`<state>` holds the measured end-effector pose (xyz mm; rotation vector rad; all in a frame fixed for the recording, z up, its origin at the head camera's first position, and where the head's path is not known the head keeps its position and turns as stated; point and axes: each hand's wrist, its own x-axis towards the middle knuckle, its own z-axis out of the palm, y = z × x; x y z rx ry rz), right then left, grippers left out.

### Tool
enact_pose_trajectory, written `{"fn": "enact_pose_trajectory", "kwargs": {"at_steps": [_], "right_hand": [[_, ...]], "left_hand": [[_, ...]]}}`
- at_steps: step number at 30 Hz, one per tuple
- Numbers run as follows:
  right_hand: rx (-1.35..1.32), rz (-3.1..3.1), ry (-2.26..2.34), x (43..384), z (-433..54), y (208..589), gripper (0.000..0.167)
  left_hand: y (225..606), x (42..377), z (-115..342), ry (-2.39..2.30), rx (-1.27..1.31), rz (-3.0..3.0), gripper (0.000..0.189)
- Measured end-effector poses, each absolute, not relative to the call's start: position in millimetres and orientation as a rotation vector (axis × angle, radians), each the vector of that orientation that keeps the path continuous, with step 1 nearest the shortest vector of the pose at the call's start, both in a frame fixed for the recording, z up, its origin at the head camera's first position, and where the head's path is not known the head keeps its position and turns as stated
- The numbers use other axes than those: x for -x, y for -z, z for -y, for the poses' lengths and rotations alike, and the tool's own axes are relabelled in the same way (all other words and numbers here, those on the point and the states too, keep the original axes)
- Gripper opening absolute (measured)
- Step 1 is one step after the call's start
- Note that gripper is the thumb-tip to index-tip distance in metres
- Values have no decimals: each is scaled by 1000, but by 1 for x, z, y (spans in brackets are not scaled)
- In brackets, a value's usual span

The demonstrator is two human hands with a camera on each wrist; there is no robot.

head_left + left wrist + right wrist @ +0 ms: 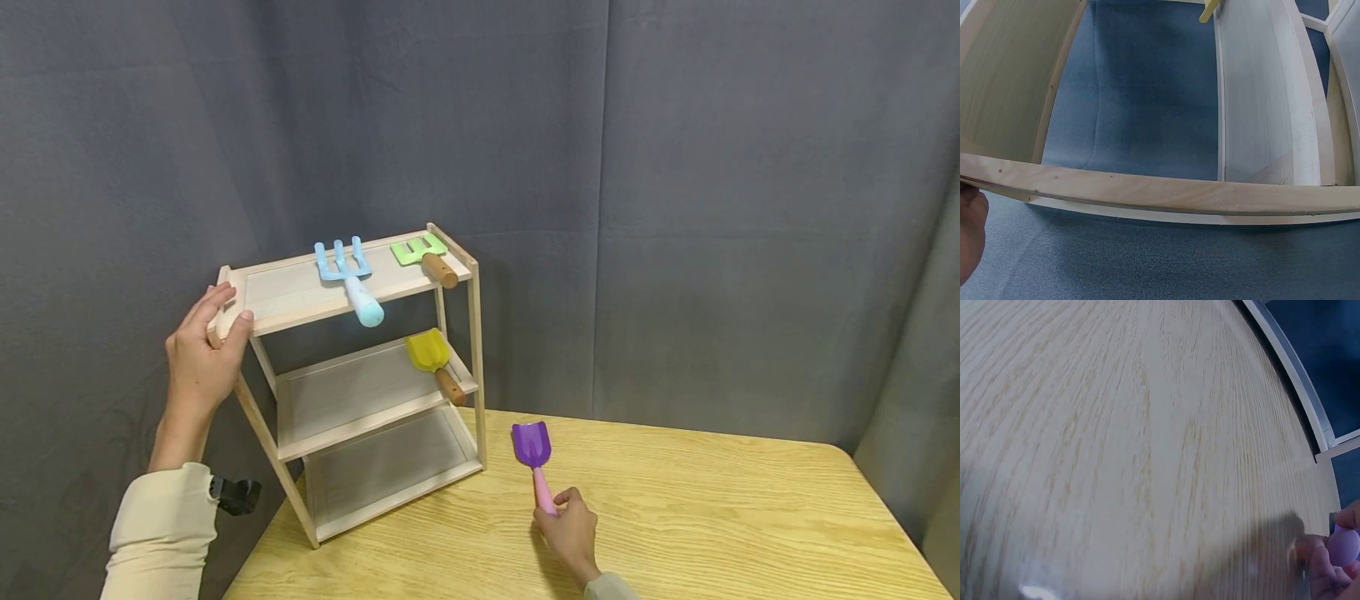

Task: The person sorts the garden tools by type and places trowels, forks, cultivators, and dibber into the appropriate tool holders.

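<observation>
My left hand (201, 346) grips the left end of the top shelf on a pale wooden three-tier rack (352, 442), thumb at the front corner. In the left wrist view, part of that hand (969, 231) shows at the rack's side post (1147, 190). My right hand (572, 533) holds a toy shovel by its pink handle (543, 492), low over the table; its purple scoop (532, 443) points toward the curtain. The right wrist view shows the round handle end (1343, 547) between the fingers.
On the top shelf lie a blue toy rake (345, 267) and a green rake (420, 248) with a wooden handle. A yellow shovel (429, 350) rests on the middle shelf, handle over the front edge. Grey curtain (712, 233) hangs behind the wood-grain table (735, 508).
</observation>
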<state>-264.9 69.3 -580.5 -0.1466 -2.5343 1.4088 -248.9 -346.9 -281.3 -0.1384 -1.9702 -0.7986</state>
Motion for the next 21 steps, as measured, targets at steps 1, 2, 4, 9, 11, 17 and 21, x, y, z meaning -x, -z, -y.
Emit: {"fn": "enact_pose_trajectory", "kwargs": {"at_steps": [1,2,4,9,11,17,21], "right_hand": [[148,2530,-1409,265,-70,580,30],[145,2526,-1411,265,-70,580,30],[146,2516,-1400,266,-71,580,28],[110,2488,-1356,268,-73,579,22],[90,2478,-1354,269,-74,578,21],[57,2442,-1345,270,-75,578,20],[51,2419,-1320,271,-77,578,18]], "left_hand": [[281,249,347,799,139,1970,40],[281,249,347,801,141,1969,40],[282,249,347,803,142,1968,40],[281,250,348,809,140,1965,39],[280,250,348,810,140,1965,40],[280,249,348,812,146,1969,39],[280,249,348,811,151,1969,39]]}}
